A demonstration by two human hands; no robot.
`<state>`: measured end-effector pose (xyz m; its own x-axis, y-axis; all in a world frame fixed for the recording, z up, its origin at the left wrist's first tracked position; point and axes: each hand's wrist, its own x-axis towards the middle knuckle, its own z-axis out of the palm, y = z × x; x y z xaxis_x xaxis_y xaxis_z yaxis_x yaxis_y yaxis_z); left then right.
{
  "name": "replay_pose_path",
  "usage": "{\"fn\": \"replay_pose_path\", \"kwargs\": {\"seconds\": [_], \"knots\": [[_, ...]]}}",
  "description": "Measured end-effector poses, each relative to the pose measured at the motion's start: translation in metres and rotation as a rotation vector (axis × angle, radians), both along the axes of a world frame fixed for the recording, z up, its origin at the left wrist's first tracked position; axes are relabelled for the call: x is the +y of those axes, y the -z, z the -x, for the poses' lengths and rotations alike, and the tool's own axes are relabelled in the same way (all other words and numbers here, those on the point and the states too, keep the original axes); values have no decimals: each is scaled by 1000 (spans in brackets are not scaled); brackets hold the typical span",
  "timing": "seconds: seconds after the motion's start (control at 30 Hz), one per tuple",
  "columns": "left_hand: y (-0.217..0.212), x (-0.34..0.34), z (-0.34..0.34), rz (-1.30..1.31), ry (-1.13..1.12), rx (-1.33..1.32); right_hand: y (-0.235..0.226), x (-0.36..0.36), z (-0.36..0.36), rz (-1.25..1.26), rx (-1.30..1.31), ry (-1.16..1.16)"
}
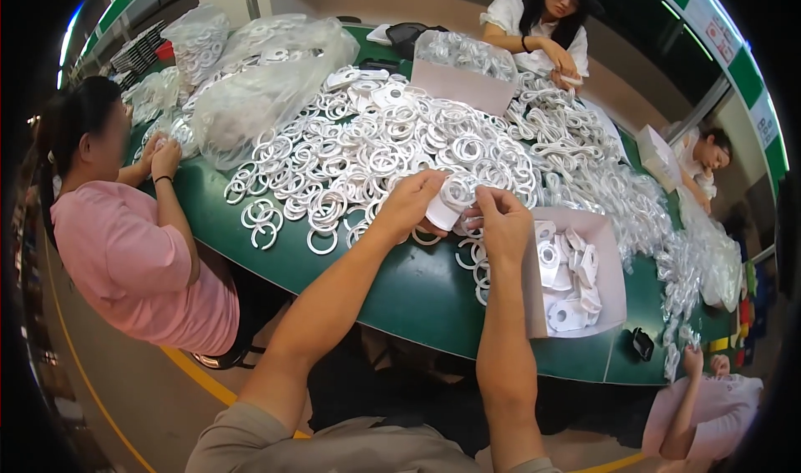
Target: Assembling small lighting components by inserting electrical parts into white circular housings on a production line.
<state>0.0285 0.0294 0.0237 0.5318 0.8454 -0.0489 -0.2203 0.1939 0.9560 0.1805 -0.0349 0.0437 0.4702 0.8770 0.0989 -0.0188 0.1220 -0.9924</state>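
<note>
Between my hands, over the near edge of the ring pile, is a white plastic piece (445, 214) with a flat tab and a round ring-shaped end. My left hand (412, 203) grips it from the left, thumb and fingers closed on it. From the other side my right hand (505, 221) pinches at its right edge, thumb and forefinger together; what exactly lies between those fingertips is too small to make out. Loose white plastic rings (367, 160), some of them open C shapes, lie heaped just beyond both hands.
An open carton (534, 306) holding white flat parts stands beside my right forearm. Coiled white cables (563, 131) and clear-bagged items (617, 210) cover the right side of the green table (417, 298). Large plastic bags (267, 98) stand far left. Co-workers sit around the table.
</note>
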Motion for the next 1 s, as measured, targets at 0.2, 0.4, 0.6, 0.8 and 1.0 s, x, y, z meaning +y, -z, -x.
{"fn": "replay_pose_path", "kwargs": {"seconds": [0.2, 0.4, 0.6, 0.8, 1.0], "knots": [[2, -1, -1, 8, 14, -18, 5, 1, -3, 41, -10, -30], [1, -1, -4, 27, 25, 12, 3, -2, -2, 61, -22, -61], [-4, -3, 0, -29, 3, 94, 2, -1, 8, 46, -139, -5], [2, 1, 6, -204, 13, 90, 6, -1, 10, 167, -245, -243], [-8, -7, 3, -540, 76, 95, 7, -3, 5, 119, -167, -218]]}}
